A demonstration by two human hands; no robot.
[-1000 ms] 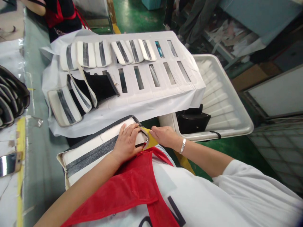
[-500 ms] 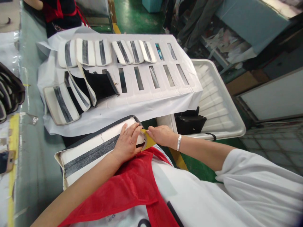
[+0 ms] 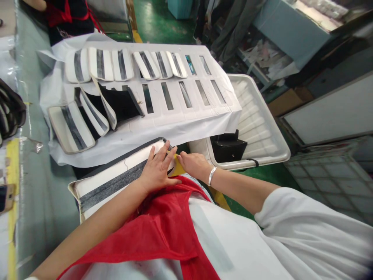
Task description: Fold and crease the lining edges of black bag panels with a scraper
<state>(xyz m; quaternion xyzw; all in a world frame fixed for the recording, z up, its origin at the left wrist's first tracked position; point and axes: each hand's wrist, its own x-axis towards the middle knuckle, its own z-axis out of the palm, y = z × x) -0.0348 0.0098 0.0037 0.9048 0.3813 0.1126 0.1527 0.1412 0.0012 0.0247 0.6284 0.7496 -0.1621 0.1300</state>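
A long white panel (image 3: 113,181) with a dark grey stripe and black edging lies across my lap, close to my red apron. My left hand (image 3: 157,169) rests flat on its right end, fingers stretched out and pressing down. My right hand (image 3: 194,165) is pinched on a small yellow piece (image 3: 177,170) at that same end, right beside my left fingertips. A silver bracelet is on my right wrist.
Ahead, a white sheet with cut slots (image 3: 175,101) carries several white striped panels (image 3: 99,64) and a black piece (image 3: 122,103). A white tray (image 3: 262,116) at right holds a black box (image 3: 229,149). Another person (image 3: 67,15) stands at the back left.
My left fingers have spread flatter over the panel's end, and my right hand has pushed the yellow piece closer against it. The view has drifted right and slightly down.
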